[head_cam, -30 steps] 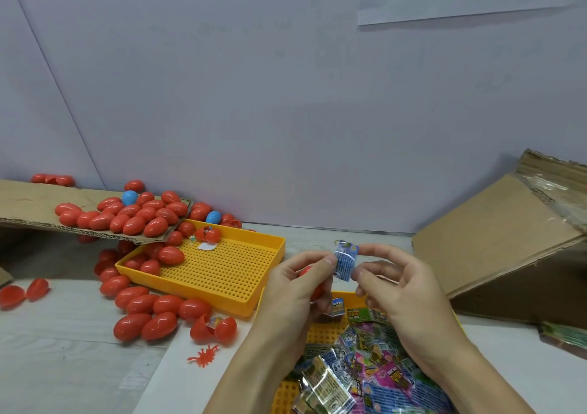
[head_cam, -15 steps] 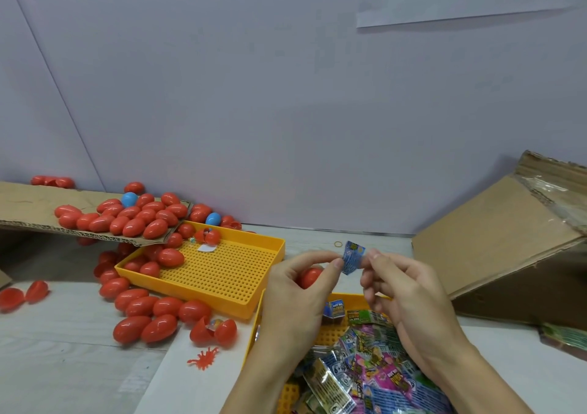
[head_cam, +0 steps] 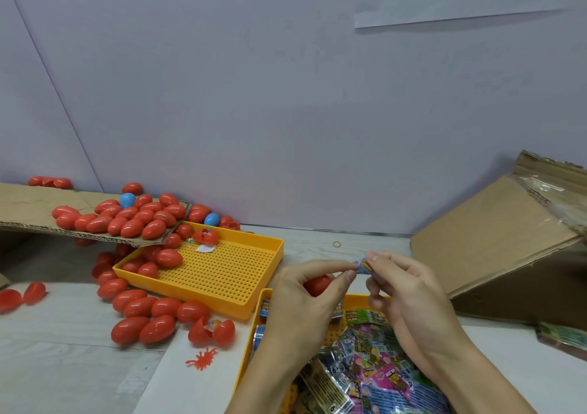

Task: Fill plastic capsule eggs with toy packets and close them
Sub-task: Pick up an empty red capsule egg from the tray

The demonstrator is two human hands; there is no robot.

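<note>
A small blue toy packet (head_cam: 362,266) is pinched between the fingertips of both hands, folded small. My left hand (head_cam: 305,305) also cradles a red capsule egg (head_cam: 317,285) in its palm. My right hand (head_cam: 409,302) pinches the packet's right side with thumb and forefinger. Below the hands lies a yellow tray (head_cam: 254,327) heaped with several colourful toy packets (head_cam: 378,369). Many closed red eggs (head_cam: 149,315) lie on the table to the left.
A second yellow perforated tray (head_cam: 219,273) holds a few red eggs. A cardboard flap (head_cam: 28,210) at left carries several red eggs and a blue one (head_cam: 127,199). A tilted cardboard box (head_cam: 508,248) stands at right. An open egg (head_cam: 211,331) and an orange toy bug (head_cam: 201,358) lie nearby.
The packet has been folded smaller between the fingertips and lowered a little toward the egg in my left hand. Both hands stay over the packet tray.
</note>
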